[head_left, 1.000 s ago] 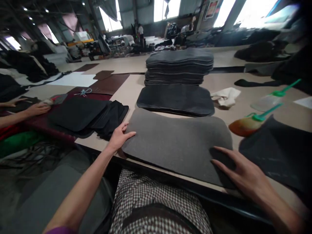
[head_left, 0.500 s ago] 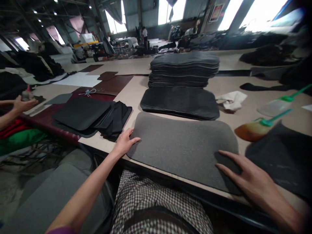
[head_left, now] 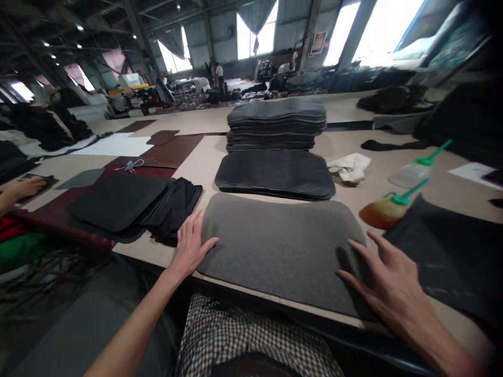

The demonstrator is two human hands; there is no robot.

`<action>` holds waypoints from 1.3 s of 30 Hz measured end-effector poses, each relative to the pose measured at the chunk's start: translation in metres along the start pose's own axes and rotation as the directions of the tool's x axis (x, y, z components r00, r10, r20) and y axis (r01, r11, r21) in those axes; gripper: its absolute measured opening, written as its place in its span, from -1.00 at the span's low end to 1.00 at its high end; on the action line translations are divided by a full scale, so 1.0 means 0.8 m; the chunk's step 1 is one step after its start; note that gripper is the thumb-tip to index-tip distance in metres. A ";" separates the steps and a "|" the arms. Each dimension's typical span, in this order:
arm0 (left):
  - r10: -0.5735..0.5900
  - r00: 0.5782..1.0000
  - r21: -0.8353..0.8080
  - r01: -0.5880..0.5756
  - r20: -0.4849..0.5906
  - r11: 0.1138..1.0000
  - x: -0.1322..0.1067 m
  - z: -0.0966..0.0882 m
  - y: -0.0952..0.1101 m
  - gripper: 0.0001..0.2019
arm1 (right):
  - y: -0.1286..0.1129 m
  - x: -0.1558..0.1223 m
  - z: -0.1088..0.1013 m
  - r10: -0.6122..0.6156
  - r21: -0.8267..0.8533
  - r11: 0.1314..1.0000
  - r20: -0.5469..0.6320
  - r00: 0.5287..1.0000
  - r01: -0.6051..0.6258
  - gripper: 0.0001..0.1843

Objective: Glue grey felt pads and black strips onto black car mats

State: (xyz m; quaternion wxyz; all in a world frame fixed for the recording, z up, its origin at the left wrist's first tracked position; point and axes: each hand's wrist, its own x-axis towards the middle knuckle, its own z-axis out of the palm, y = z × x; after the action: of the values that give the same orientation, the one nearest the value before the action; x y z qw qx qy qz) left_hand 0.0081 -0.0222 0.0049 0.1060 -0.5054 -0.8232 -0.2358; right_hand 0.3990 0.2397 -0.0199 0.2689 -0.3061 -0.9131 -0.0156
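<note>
The felt mat (head_left: 275, 246) is a plain mid grey with no pattern. The second mat (head_left: 275, 173) is darker, a charcoal near black, and the stack of mats (head_left: 276, 123) is dark grey too, its edges striped with thin layered lines. The fabric pieces (head_left: 118, 201) are plain black, the leather sheet (head_left: 173, 149) deep maroon-brown, the paper sheet (head_left: 113, 146) white. The table (head_left: 212, 157) is pale beige. The crumpled cloth (head_left: 349, 166) is off-white. The orange bottle (head_left: 379, 213) has amber contents and a green cap; the clear bottle (head_left: 408, 173) has the same green cap. The checked garment (head_left: 251, 335) is brown and white. The bundle (head_left: 19, 246) is bright green, edged with red.
</note>
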 end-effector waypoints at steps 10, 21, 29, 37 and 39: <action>0.250 0.920 -0.239 -0.180 0.303 0.954 -0.048 -0.052 -0.018 -0.69 | -0.005 -0.016 0.017 -0.145 0.222 0.968 0.127 0.981 0.114 -0.62; 0.382 0.896 -0.044 -0.382 0.225 0.923 -0.085 -0.056 -0.002 -0.78 | -0.018 -0.008 -0.003 -0.142 0.176 0.978 0.151 0.978 0.115 -0.57; 0.428 0.888 0.100 -0.448 0.169 0.888 -0.086 -0.046 0.013 -0.81 | -0.012 -0.019 0.013 -0.086 0.177 0.982 0.151 0.985 0.058 -0.57; 0.436 0.881 -0.040 -0.437 0.183 0.899 -0.117 -0.047 -0.004 -0.56 | -0.007 -0.031 0.024 -0.115 0.202 0.975 0.081 0.990 0.097 -0.65; 0.349 0.930 -0.131 -0.334 0.115 0.933 -0.120 -0.050 -0.008 -0.56 | -0.005 -0.037 0.028 -0.124 0.224 0.969 0.098 0.987 0.099 -0.61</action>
State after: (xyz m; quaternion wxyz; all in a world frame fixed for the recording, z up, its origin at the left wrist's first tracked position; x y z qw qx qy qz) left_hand 0.0448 -0.1191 -0.0017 0.0610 -0.6609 -0.7139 -0.2233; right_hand 0.4058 0.2244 -0.0529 0.2483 -0.2232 -0.9386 0.0870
